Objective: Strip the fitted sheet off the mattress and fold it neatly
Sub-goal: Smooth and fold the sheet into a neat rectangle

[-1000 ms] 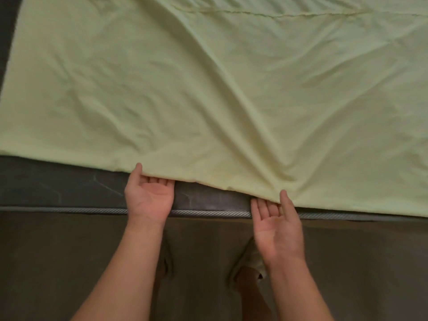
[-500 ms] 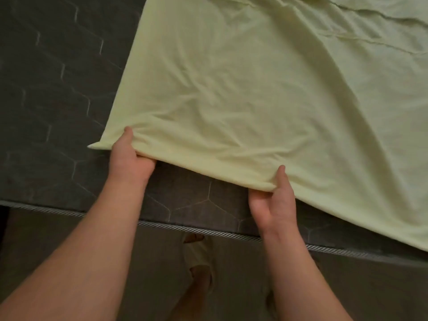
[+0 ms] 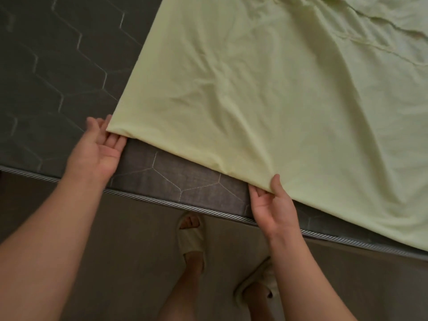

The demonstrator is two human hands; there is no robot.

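Your left hand [image 3: 97,149] lies palm up on the mattress [image 3: 58,66]. Its fingers are nearly straight, touching the underside of the near corner of the fitted sheet [image 3: 243,89] without closing on it. Your right hand [image 3: 272,205] pinches the sheet's near edge, thumb on top and fingers tucked beneath, close to the mattress's cord piping [image 3: 180,206].

Half a second ago your left hand was clamped on that corner; it has now let go and opened. A second ago the sheet's near edge ran roughly parallel to the mattress's front edge. Now it slants, with the left corner well back from that edge and the right side running out over it.

The pale green sheet is already off the mattress and lies loose on top of it, with bare grey quilting showing to its left. So the stripping looks done, and you are probably squaring up a fold.

A puckered hem [image 3: 382,22] shows at the far right of the mattress. Your slippers [image 3: 191,237] stand on the floor below its front edge. No brand, label or writing can be read.
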